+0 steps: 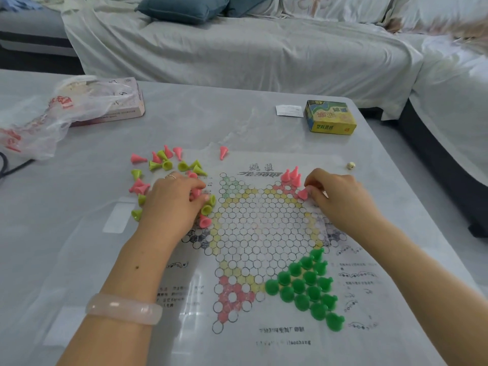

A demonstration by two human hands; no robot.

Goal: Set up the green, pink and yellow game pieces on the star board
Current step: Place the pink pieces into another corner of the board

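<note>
- Pink piece [303, 193] pinched in right hand [333, 194] fingers [313, 191], wide base tilted left and down; it sits at the lower edge of the board's upper-right pink point, just below three pink pieces [291, 176] already standing there. Likely next: set it upright on an open circle beside them.
- Left hand [174, 199] rests over the loose pink and yellow-green pile [169, 162] on the bench [79, 233] by the star board [264, 225] left edge; fingers curled, closing on a pink piece [196, 192].
- Green pieces [307, 286] fill lower-right point.
- Right hand is nearer the target point.
</note>
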